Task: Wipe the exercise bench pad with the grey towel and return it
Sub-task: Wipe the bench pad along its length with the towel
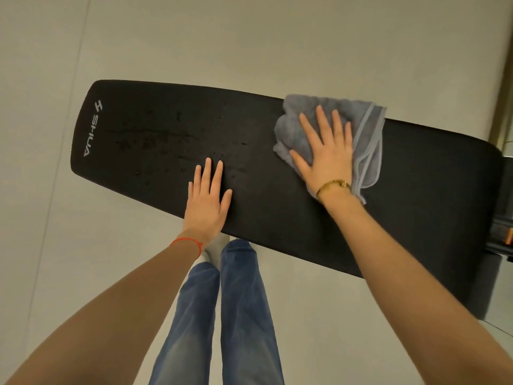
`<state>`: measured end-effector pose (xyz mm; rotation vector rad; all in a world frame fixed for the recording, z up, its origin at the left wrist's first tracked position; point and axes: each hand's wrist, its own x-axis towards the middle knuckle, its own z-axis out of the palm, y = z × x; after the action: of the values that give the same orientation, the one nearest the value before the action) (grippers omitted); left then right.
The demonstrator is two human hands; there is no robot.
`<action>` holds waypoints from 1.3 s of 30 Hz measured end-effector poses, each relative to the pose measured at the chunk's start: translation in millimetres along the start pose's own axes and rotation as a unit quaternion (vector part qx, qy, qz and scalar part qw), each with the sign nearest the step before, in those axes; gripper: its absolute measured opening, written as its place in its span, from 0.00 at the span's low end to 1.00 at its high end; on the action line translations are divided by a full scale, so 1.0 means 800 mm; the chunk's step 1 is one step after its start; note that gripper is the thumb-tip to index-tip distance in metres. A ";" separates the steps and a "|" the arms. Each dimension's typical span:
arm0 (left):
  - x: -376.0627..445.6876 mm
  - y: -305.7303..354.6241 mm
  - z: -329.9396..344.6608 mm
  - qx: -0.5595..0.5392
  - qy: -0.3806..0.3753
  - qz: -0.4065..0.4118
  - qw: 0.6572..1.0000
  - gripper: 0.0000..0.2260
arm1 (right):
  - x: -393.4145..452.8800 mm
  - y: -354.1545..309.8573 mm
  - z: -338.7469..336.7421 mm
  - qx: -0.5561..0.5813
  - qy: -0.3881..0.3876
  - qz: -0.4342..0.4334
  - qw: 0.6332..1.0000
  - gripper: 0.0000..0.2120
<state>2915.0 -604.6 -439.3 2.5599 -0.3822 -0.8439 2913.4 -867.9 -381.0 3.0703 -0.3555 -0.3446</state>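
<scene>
A long black exercise bench pad (277, 168) with a white logo at its left end runs across the view. Dark wet spots speckle its left half. A crumpled grey towel (363, 126) lies on the pad's right half, near the far edge. My right hand (324, 151) presses flat on the towel with fingers spread and straight. My left hand (208, 198) rests flat on the bare pad near its front edge, fingers straight, beside the wet spots.
Pale floor (83, 259) surrounds the bench. My legs in blue jeans (238, 315) stand just in front of the pad. Dark bench frame parts with an orange detail (502, 234) sit at the right edge, beside a gold-coloured vertical trim (502, 93).
</scene>
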 end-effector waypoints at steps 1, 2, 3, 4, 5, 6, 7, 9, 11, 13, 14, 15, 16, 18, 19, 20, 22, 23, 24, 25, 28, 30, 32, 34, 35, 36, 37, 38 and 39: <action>0.000 0.000 0.001 -0.002 0.003 0.001 1.000 0.27 | -0.023 -0.007 0.004 -0.002 -0.005 -0.021 1.000 0.32; -0.001 0.000 0.002 -0.002 0.004 0.003 1.000 0.27 | -0.054 -0.011 0.006 -0.003 -0.013 -0.053 0.999 0.33; -0.001 0.000 0.002 -0.002 0.005 0.004 1.000 0.27 | -0.088 -0.011 0.007 -0.001 -0.030 -0.088 0.996 0.33; 0.000 -0.001 0.002 -0.002 0.005 0.004 1.000 0.28 | -0.120 -0.007 0.006 -0.002 -0.046 -0.121 0.992 0.34; 0.000 -0.001 0.003 -0.001 0.006 0.003 1.000 0.28 | -0.145 0.003 0.005 -0.005 -0.060 -0.145 0.988 0.35; 0.000 -0.001 0.003 0.001 0.004 0.001 1.000 0.28 | -0.158 0.018 0.002 -0.007 -0.066 -0.154 0.986 0.35; 0.000 -0.001 0.004 0.005 0.002 -0.002 1.000 0.28 | -0.156 0.034 -0.004 -0.002 -0.065 -0.147 0.987 0.35; 0.001 0.000 0.006 0.012 0.001 -0.001 1.000 0.28 | -0.121 0.061 -0.013 0.006 -0.049 -0.096 0.994 0.33; 0.002 0.000 0.008 0.017 0.000 -0.004 1.000 0.28 | -0.060 0.067 -0.018 0.012 -0.025 -0.035 0.999 0.31; 0.001 0.001 0.010 0.016 0.001 -0.011 1.000 0.28 | -0.001 0.047 -0.015 0.013 -0.003 0.006 1.000 0.31; 0.001 0.001 0.011 0.016 0.001 -0.014 1.000 0.28 | 0.018 0.030 -0.010 0.009 0.003 0.015 1.000 0.31; 0.001 0.002 0.011 0.017 0.000 -0.015 1.000 0.28 | 0.027 0.013 -0.004 0.006 0.003 0.012 1.000 0.31; 0.002 0.002 0.010 0.016 -0.003 -0.014 1.000 0.28 | 0.027 -0.002 0.001 0.002 0.000 -0.004 1.000 0.32; 0.001 0.001 0.007 0.010 -0.003 -0.008 1.000 0.27 | -0.006 -0.026 0.011 -0.002 -0.014 -0.075 0.997 0.33; 0.001 0.000 0.006 0.006 0.000 -0.004 1.000 0.27 | -0.033 -0.031 0.013 -0.002 -0.030 -0.123 0.992 0.34; 0.001 0.000 0.005 0.002 0.002 -0.002 1.000 0.27 | -0.063 -0.030 0.012 -0.006 -0.053 -0.170 0.984 0.35; 0.001 0.002 0.006 0.000 0.003 -0.008 1.000 0.27 | -0.108 -0.008 0.006 -0.023 -0.088 -0.239 0.967 0.35; 0.001 0.003 0.007 0.003 0.002 -0.014 1.000 0.27 | -0.115 0.010 -0.001 -0.026 -0.092 -0.244 0.965 0.35; 0.001 0.004 0.008 0.007 0.000 -0.020 1.000 0.27 | -0.110 0.030 -0.008 -0.027 -0.087 -0.227 0.970 0.35; 0.002 0.005 0.009 0.010 -0.002 -0.025 1.000 0.28 | -0.096 0.047 -0.013 -0.027 -0.080 -0.200 0.976 0.34; 0.003 0.003 0.010 0.014 -0.007 -0.029 0.999 0.27 | -0.020 0.060 -0.019 -0.011 -0.055 -0.115 0.992 0.31; 0.003 0.004 0.011 0.013 -0.003 -0.029 0.999 0.27 | 0.032 0.034 -0.012 0.007 -0.029 -0.077 0.997 0.30; 0.002 0.005 0.011 0.011 -0.002 -0.028 1.000 0.27 | 0.059 -0.001 -0.002 0.013 -0.016 -0.068 0.997 0.30; 0.001 0.006 0.010 0.009 0.003 -0.025 1.000 0.27 | 0.053 -0.030 0.008 0.010 -0.017 -0.100 0.995 0.30; 0.001 0.006 0.010 0.006 0.007 -0.022 1.000 0.27 | 0.037 -0.040 0.012 0.003 -0.023 -0.130 0.991 0.31; 0.000 0.005 0.010 0.000 0.010 -0.019 1.000 0.27 | 0.016 -0.046 0.016 -0.003 -0.030 -0.164 0.986 0.32; 0.000 0.005 0.010 -0.005 0.013 -0.016 1.000 0.27 | -0.009 -0.049 0.018 -0.005 -0.043 -0.198 0.979 0.33; 0.000 0.004 0.010 -0.010 0.014 -0.013 1.000 0.27 | -0.035 -0.048 0.020 -0.006 -0.056 -0.228 0.972 0.35; 0.000 0.003 0.010 -0.014 0.013 -0.012 1.000 0.27 | -0.059 -0.044 0.018 -0.007 -0.069 -0.254 0.965 0.36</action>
<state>2910.2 -609.1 -443.9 2.5520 -0.3303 -0.8188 2873.5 -823.1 -386.9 3.0853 0.4435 -0.5707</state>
